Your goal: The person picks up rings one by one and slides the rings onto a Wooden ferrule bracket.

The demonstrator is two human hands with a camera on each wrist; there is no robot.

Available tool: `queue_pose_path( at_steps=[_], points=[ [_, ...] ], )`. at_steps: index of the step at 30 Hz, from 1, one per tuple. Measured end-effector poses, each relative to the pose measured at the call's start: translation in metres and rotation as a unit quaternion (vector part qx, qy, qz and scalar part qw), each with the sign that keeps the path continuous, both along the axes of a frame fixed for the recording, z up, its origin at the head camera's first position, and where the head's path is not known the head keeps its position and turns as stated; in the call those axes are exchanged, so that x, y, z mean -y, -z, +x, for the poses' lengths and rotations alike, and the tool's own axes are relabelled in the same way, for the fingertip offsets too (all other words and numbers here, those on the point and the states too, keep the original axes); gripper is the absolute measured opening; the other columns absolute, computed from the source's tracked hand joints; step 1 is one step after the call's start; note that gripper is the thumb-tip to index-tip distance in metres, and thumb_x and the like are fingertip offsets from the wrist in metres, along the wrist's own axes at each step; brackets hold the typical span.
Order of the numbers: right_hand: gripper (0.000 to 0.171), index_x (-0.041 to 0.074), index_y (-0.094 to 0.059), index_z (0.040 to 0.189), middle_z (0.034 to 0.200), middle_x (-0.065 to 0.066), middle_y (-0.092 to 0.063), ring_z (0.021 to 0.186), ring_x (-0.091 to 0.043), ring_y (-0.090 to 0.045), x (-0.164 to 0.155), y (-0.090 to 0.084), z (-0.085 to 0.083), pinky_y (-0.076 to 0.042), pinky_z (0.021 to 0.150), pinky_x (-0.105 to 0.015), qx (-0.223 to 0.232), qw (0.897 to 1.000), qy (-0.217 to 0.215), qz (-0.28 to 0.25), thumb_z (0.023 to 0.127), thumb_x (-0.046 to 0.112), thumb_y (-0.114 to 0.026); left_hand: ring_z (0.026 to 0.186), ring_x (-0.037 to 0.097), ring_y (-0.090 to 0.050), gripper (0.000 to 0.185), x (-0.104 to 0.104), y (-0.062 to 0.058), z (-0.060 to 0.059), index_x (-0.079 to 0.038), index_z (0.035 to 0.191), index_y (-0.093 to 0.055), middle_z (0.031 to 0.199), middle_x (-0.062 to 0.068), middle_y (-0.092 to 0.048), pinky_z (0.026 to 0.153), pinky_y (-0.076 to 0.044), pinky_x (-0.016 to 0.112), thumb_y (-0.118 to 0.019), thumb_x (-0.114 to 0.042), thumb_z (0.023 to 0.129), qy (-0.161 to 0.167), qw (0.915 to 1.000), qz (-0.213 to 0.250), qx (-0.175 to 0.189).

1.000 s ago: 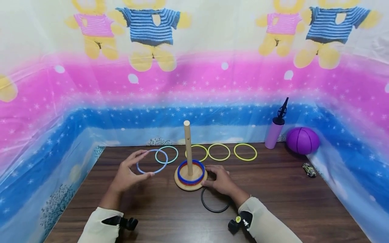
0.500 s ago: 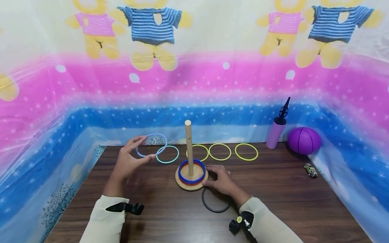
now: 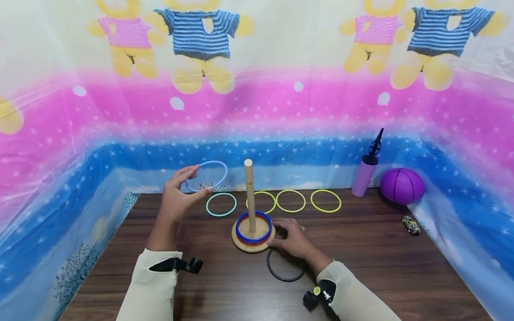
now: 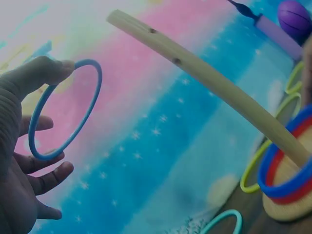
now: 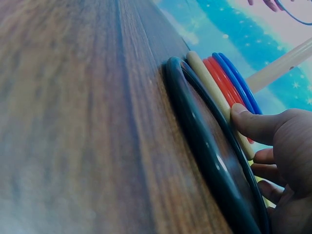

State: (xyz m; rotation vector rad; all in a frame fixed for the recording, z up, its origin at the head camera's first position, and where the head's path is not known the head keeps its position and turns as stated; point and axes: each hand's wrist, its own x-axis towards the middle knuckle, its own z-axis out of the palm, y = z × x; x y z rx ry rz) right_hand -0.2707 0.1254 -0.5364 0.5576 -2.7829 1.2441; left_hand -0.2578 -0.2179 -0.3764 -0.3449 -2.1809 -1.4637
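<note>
2 hands [image 3: 237, 218]: L w/ blue ring [image 3: 206, 175], R on base [image 3: 253, 238]

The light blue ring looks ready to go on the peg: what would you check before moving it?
1. Light blue ring pinched securely in left hand: ok.
2. Ring held level with the top of the peg: ok.
3. Ring centred over peg: not ok, it sits left of it.
4. Right hand steadying the wooden base: ok.
5. Peg free above stacked dark blue ring: ok.
6. Peg firmly fixed in base: cannot tell.
</note>
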Motion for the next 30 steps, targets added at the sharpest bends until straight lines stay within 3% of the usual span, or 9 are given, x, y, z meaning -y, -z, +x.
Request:
queue_pose_path(
  at_steps=[3,6,14,22,30],
  points=[
    [0.061,0.008,-0.072,0.143,0.155,-0.011,-0.067,0.151,-0.039,-0.05,0.0,0.0,-0.001,-0.027,0.119,-0.074,0.001,1.0,0.001,-0.004,0.091,0.033,-0.092,0.134,0.031,-0.06,0.07,-0.001,-0.01,-0.004,-0.003,0.15,-0.067,0.153,0.021,-0.063,0.118,-0.047,0.047,-0.093,-0.005,0.084,0.011,0.9998,0.012,-0.01],
    [0.061,0.008,-0.073,0.143,0.154,-0.011,-0.067,0.151,-0.039,-0.05,-0.001,0.0,-0.001,-0.027,0.119,-0.074,0.0,1.0,0.004,-0.006,0.091,0.033,-0.092,0.133,0.031,-0.059,0.07,-0.004,-0.019,-0.009,-0.003,0.149,-0.067,0.151,0.023,-0.064,0.12,-0.044,0.059,-0.093,-0.006,0.084,0.018,0.9997,0.008,-0.017],
    [0.061,0.008,-0.073,0.142,0.154,-0.011,-0.067,0.15,-0.039,-0.05,-0.001,0.0,0.001,-0.026,0.12,-0.076,-0.001,1.0,0.004,-0.009,0.09,0.033,-0.092,0.15,0.036,-0.05,0.068,-0.012,-0.034,-0.018,-0.008,0.148,-0.07,0.155,0.02,-0.062,0.115,-0.049,0.07,-0.095,-0.014,0.085,0.02,0.9991,-0.028,-0.025],
    [0.061,0.008,-0.073,0.143,0.153,-0.01,-0.068,0.15,-0.038,-0.051,-0.001,0.001,0.003,-0.029,0.119,-0.072,0.0,1.0,0.002,-0.001,0.09,0.031,-0.093,0.163,0.037,-0.036,0.065,-0.023,-0.043,-0.019,-0.01,0.148,-0.071,0.15,0.021,-0.063,0.12,-0.043,0.073,-0.093,-0.016,0.087,0.036,0.9985,-0.034,-0.023],
    [0.061,0.007,-0.073,0.142,0.153,-0.011,-0.068,0.149,-0.039,-0.051,0.0,0.001,0.0,-0.028,0.118,-0.073,-0.003,1.0,0.0,-0.008,0.09,0.032,-0.093,0.144,0.037,-0.052,0.065,-0.035,-0.046,-0.019,-0.009,0.149,-0.069,0.157,0.018,-0.06,0.118,-0.043,0.071,-0.09,-0.013,0.087,0.072,0.9951,-0.045,-0.052]
  ],
)
